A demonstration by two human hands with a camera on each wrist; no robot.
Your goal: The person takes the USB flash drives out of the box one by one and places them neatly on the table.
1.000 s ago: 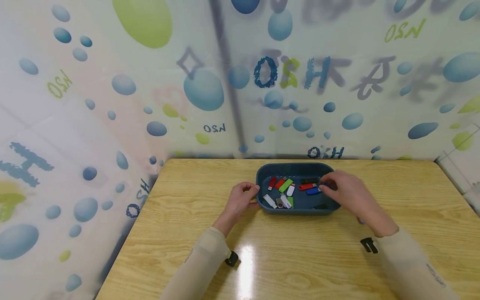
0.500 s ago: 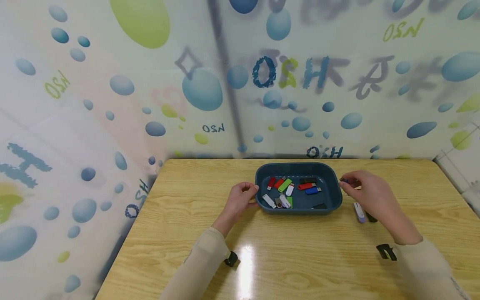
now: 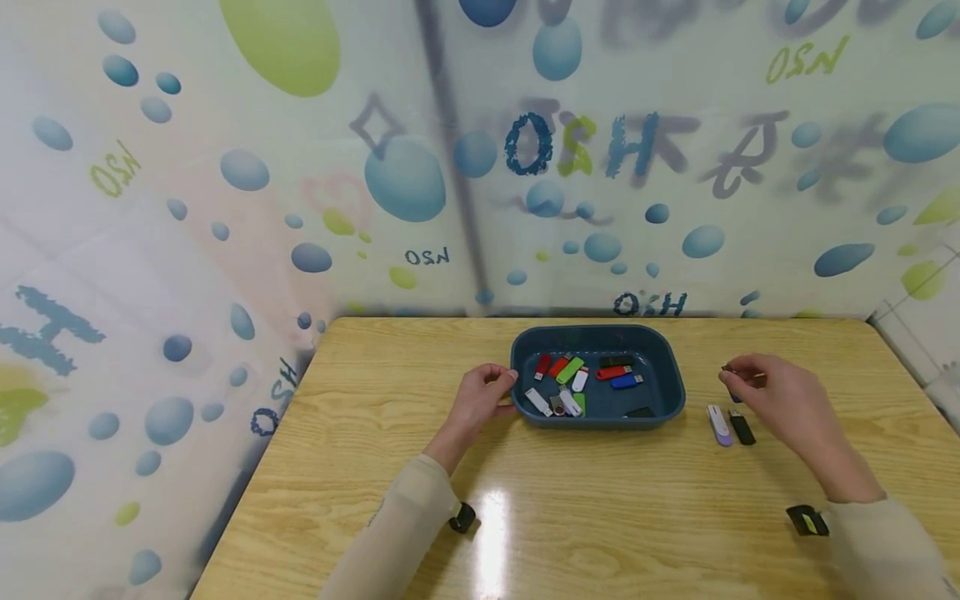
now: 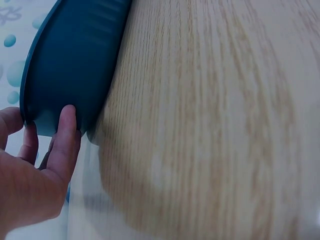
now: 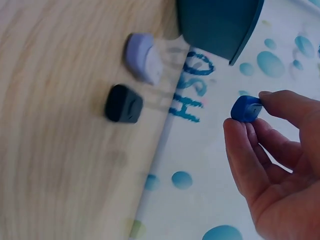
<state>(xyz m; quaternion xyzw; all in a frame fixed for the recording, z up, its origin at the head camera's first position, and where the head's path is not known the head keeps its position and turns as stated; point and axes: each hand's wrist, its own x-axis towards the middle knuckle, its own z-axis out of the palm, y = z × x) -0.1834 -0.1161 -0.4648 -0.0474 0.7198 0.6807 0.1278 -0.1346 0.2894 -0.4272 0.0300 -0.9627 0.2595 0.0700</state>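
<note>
A dark blue plastic bin [image 3: 600, 422] stands on the table with several USB flash drives inside. My left hand [image 3: 480, 393] grips its left end, thumb at the rim and fingers against the outer wall [image 4: 75, 60]. To the right of the bin, my right hand [image 3: 780, 400] pinches a blue USB flash drive [image 5: 245, 108] between thumb and fingers above the table. Nearest to that hand, a white and purple USB flash drive [image 3: 719, 426] and a black USB flash drive [image 3: 742, 427] lie side by side on the wood.
Inside the bin, red, green and white flash drives cluster on the left; a red one [image 3: 613, 372], a blue one [image 3: 627, 381] and black ones lie further right. The wooden table [image 3: 600, 508] meets a patterned curtain [image 3: 480, 208] along its back edge.
My right hand has moved out of the bin to the right, carrying the blue USB flash drive. The two drives on the table have come into full view. My left hand stays at the bin.
</note>
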